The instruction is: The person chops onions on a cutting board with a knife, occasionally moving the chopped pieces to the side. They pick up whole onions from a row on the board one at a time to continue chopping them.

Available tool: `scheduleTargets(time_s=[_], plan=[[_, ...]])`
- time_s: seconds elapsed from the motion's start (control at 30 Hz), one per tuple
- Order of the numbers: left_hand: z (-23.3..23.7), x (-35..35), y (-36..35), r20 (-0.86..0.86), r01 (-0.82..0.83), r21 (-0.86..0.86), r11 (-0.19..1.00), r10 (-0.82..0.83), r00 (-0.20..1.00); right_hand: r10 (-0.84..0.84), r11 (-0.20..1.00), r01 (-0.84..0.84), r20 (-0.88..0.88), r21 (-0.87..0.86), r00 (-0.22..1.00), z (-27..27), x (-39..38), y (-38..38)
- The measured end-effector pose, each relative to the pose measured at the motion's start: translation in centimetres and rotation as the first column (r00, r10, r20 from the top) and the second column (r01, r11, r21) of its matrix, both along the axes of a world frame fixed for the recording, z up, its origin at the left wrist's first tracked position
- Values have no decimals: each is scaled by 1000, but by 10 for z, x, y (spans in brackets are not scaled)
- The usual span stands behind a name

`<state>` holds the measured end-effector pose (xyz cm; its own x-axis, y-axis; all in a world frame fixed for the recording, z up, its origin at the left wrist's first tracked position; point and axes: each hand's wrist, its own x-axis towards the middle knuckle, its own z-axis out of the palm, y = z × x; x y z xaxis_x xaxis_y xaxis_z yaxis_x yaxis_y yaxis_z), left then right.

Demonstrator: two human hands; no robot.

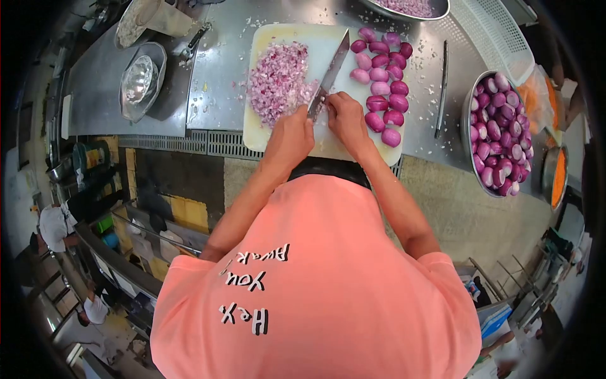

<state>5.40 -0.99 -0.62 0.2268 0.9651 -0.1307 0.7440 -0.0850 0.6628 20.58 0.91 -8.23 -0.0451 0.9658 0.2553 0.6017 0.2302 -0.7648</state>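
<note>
My left hand (291,136) is closed around the handle end of a large kitchen knife (332,68), its blade pointing away from me over a white cutting board (325,142). Close to the blade on the other side, the fingers of my right hand (346,120) are bent and pressed together on a small piece of red onion, mostly hidden by them. A heap of diced red onion (278,82) covers the board's left part. Several peeled red onion halves (379,88) lie in rows along its right side.
A metal bowl (475,151) of peeled red onions stands right, near a white perforated basket (495,38). Between board and bowl lies a thin dark rod (441,88). Another metal bowl (442,14) holds chopped onion at the back. A metal dish (128,107) sits left. People are in the background.
</note>
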Motion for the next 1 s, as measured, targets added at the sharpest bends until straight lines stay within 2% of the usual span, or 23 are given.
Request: scheduleTargets(time_s=[0.13,0.27,0.37,0.43,0.57,0.63,0.67,0.8,0.93,1.0], plan=[[-15,9,4,-19,-5,-46,999,4,1000,16,1000,-16,8,-2,1000,1,1,-2],[-3,3,5,-6,10,-57,998,-11,1000,7,1000,-7,-20,2,1000,-2,1,0],[-20,8,-2,-33,-20,-63,998,18,999,6,1000,-6,-43,-6,999,-3,2,-6],[-11,10,9,7,-47,-100,994,48,999,12,1000,-11,-22,15,1000,-3,5,-3],[1,-5,0,-24,-27,-27,999,27,999,-4,999,3,-37,-42,999,-1,7,-7],[-16,-4,5,-39,-20,-15,1000,19,999,-3,999,0,84,34,996,-2,5,-5],[-23,-5,5,-53,-18,2,1000,18,998,1,1000,-4,83,29,997,-4,3,-6],[-1,-6,6,-45,0,36,999,2,999,32,999,-34,55,42,998,-7,1,1],[-17,2,-1,-41,-22,-79,997,18,999,29,999,-30,60,13,998,-4,-1,0],[-15,2,4,-6,-22,17,1000,22,1000,30,999,-32,66,21,997,-4,1,0]])
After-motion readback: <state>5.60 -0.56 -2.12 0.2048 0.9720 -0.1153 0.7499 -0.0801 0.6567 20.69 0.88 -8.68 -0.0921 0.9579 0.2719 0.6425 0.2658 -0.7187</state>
